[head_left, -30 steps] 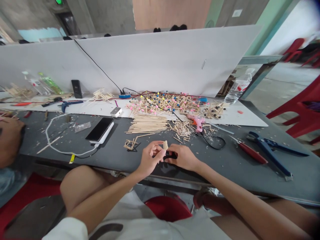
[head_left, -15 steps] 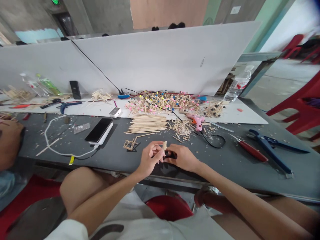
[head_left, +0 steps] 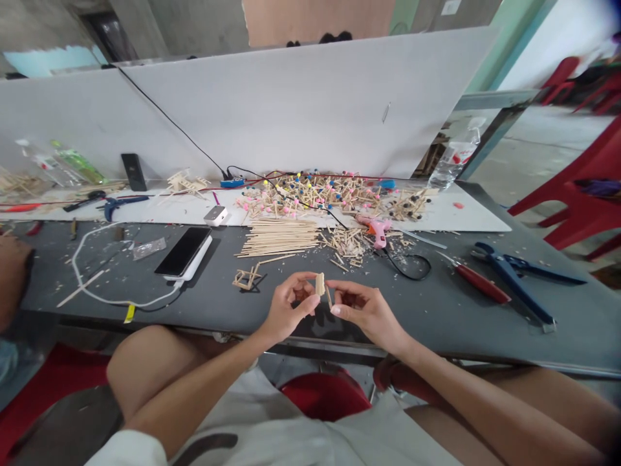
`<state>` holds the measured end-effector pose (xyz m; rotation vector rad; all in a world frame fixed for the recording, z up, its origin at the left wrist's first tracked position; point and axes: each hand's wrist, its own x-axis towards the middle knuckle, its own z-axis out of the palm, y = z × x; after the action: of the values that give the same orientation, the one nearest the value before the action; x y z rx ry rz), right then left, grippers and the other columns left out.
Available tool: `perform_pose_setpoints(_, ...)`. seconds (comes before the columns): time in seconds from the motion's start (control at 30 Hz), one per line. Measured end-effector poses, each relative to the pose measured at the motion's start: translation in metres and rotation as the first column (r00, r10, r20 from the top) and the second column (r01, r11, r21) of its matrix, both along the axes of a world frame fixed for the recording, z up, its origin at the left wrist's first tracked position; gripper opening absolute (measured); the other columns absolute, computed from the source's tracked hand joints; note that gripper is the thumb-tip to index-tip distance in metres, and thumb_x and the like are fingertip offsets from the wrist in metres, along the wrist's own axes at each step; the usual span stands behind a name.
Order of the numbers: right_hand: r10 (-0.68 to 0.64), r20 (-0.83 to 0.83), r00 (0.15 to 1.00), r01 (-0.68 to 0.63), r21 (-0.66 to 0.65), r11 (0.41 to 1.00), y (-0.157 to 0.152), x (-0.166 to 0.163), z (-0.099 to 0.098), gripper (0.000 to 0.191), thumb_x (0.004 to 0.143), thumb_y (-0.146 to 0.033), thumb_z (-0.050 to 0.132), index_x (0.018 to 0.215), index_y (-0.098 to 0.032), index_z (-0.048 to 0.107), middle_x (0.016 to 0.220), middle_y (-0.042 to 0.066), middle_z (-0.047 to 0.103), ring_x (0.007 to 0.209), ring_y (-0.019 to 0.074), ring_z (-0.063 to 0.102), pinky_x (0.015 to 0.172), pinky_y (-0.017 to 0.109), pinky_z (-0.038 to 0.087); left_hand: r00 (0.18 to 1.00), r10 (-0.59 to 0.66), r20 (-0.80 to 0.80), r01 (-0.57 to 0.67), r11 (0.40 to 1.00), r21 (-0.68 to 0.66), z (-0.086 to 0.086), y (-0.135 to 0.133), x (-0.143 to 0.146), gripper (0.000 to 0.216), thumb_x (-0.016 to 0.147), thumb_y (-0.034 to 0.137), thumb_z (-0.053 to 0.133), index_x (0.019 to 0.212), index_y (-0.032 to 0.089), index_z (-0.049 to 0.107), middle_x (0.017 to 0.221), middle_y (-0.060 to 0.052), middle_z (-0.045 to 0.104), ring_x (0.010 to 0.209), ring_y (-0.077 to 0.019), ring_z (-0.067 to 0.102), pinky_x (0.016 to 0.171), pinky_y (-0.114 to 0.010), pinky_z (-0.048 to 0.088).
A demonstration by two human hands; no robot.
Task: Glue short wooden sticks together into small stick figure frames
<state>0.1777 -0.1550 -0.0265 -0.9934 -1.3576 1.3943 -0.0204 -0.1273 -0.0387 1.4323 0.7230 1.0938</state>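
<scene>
My left hand (head_left: pixel 293 305) pinches a small bundle of short wooden sticks (head_left: pixel 320 284) standing upright between thumb and fingers. Close to its right side, my right hand (head_left: pixel 359 309) holds a single short wooden stick (head_left: pixel 328 299) between thumb and fingertips. A narrow gap shows between the stick and the bundle. Both hands are above the front part of the dark table (head_left: pixel 272 307). To their left lies a small frame of joined sticks (head_left: pixel 246 278). Beyond them is a row of long wooden sticks (head_left: pixel 279 237), with a heap of short cut pieces (head_left: pixel 347 246) beside it.
A pink glue gun (head_left: pixel 377 231), a red-handled tool (head_left: pixel 482 283) and blue cutters (head_left: pixel 517 281) lie to the right. A phone on a white power bank (head_left: pixel 184 254) is at left. Behind stands a pile of sticks with coloured tips (head_left: pixel 315 194). Another person's arm (head_left: pixel 12 278) shows at far left.
My right hand has drawn slightly away from the left, and a single short stick now shows upright in its fingers. The view has shifted a little.
</scene>
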Motion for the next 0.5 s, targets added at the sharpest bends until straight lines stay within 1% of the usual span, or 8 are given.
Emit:
perform_pose_setpoints(0.13, 0.02, -0.065, 0.998, -0.02, -0.001, 1.0, -0.0002, -0.0029, -0.0045, 0.048, 0.075, -0.035, 0.08, 0.117, -0.015, 0.068, 0.073, -0.002, 0.055, 0.067, 0.0106, 0.047, 0.064, 0.025, 0.04, 1.0, -0.029, -0.01, 0.029, 0.999, 0.017, -0.0008, -0.0006, -0.0003, 0.042, 0.085, 0.034, 0.07, 0.121, 0.016, 0.057, 0.082, -0.002, 0.062, 0.061, -0.0095, 0.059, 0.053, -0.02, 0.051)
perform_pose_setpoints(0.23, 0.025, -0.076, 0.997, -0.025, 0.011, 1.0, -0.0013, -0.0027, -0.006, 0.047, 0.076, -0.034, 0.08, 0.117, -0.016, 0.068, 0.073, -0.002, 0.055, 0.067, 0.0106, 0.047, 0.064, 0.025, 0.039, 0.999, -0.04, -0.027, 0.041, 0.999, 0.031, -0.0032, -0.0009, -0.0011, 0.042, 0.085, 0.032, 0.071, 0.122, 0.016, 0.058, 0.083, -0.003, 0.063, 0.066, -0.0111, 0.059, 0.058, -0.022, 0.052)
perform_pose_setpoints(0.5, -0.019, -0.066, 0.998, 0.021, 0.037, 0.999, -0.0021, -0.0006, -0.0032, 0.044, 0.076, -0.033, 0.08, 0.116, -0.019, 0.069, 0.075, -0.002, 0.058, 0.069, 0.0112, 0.05, 0.067, 0.026, 0.043, 0.998, -0.035, -0.048, 0.038, 0.997, 0.062, -0.0053, -0.001, -0.0008, 0.044, 0.084, 0.031, 0.071, 0.124, 0.017, 0.057, 0.083, -0.003, 0.062, 0.071, -0.0123, 0.058, 0.061, -0.022, 0.049)
